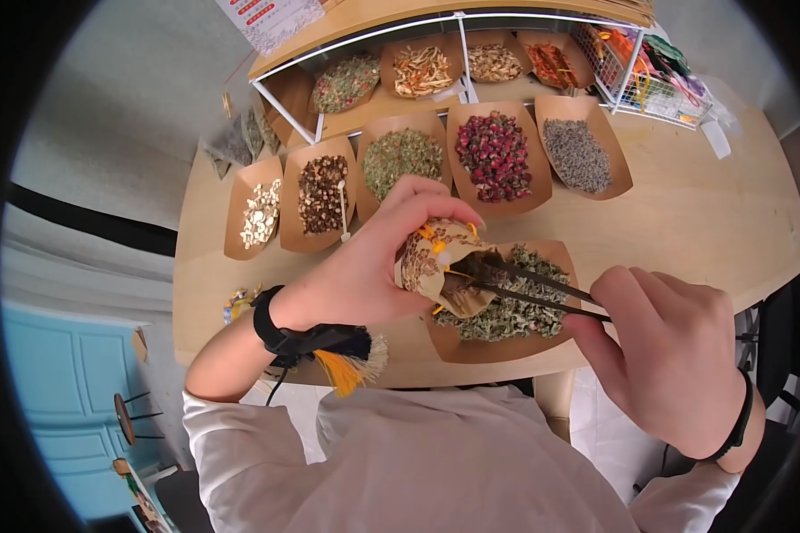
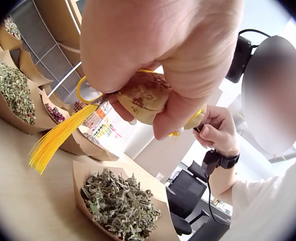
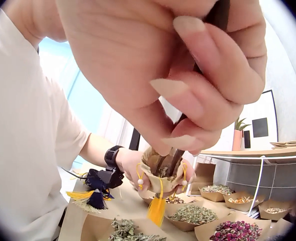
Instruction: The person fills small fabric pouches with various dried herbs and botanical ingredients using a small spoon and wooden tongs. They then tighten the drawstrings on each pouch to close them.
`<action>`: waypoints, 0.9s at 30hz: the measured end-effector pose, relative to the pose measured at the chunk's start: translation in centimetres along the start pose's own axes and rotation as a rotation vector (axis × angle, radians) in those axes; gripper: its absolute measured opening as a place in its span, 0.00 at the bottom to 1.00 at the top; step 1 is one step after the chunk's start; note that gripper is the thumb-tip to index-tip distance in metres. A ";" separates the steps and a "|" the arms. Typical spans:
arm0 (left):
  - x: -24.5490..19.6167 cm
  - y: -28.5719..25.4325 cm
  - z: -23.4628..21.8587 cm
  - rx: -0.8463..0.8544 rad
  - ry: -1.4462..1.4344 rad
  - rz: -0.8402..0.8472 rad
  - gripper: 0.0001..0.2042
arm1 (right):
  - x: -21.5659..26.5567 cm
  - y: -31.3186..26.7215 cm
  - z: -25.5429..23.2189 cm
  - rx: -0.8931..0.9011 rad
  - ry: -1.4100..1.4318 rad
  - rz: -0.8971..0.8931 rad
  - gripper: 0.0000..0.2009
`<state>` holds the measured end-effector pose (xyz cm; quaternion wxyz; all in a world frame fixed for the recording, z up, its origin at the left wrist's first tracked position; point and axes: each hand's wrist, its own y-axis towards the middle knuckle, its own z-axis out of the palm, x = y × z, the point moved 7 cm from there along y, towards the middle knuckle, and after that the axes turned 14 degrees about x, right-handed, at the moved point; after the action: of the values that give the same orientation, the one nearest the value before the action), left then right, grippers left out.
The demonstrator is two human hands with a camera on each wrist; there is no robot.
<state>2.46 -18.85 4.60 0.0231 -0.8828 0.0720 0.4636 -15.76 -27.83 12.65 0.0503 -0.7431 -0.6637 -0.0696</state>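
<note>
My left hand (image 1: pixel 378 253) grips a small beige drawstring pouch (image 1: pixel 422 266) with a brown print, its mouth tipped to the right. Yellow cords run through the cloth, and a yellow tassel (image 2: pixel 62 138) hangs from it in the left wrist view. Between the thumb and fingers of my right hand (image 1: pixel 671 355) are slim dark tongs (image 1: pixel 551 305), their two tips inside the pouch mouth. Dried bits show around the tips in the right wrist view. Below the pouch, a brown paper tray (image 1: pixel 484 354) holds grey-green dried leaves (image 2: pixel 120 206).
Behind stand paper trays of rose buds (image 1: pixel 493 155), lavender-like grains (image 1: pixel 578 155), green herb (image 1: pixel 403 160), brown pieces (image 1: pixel 322 191) with a white scoop, and pale slices (image 1: pixel 260 213). Several more trays sit under a wooden shelf (image 1: pixel 373 44). A wire basket (image 1: pixel 658 93) is at right.
</note>
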 end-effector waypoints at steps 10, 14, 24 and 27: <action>0.4 -0.3 0.4 0.071 -0.106 0.078 0.34 | 1.6 0.5 0.5 -0.066 -0.045 -0.046 0.14; -0.1 -0.5 1.1 0.107 -0.092 0.045 0.34 | 1.6 0.7 0.4 -0.104 -0.026 -0.090 0.13; -0.4 -0.1 1.0 0.049 -0.005 0.057 0.32 | 1.4 1.9 2.3 -0.089 0.128 -0.141 0.12; -0.6 -0.1 1.4 0.057 0.039 0.062 0.31 | 1.4 1.9 2.0 -0.009 0.159 -0.145 0.12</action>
<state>1.00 -18.57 4.27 0.0324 -0.8881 0.1131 0.4443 -13.63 -26.33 10.98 0.0943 -0.6853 -0.7094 -0.1350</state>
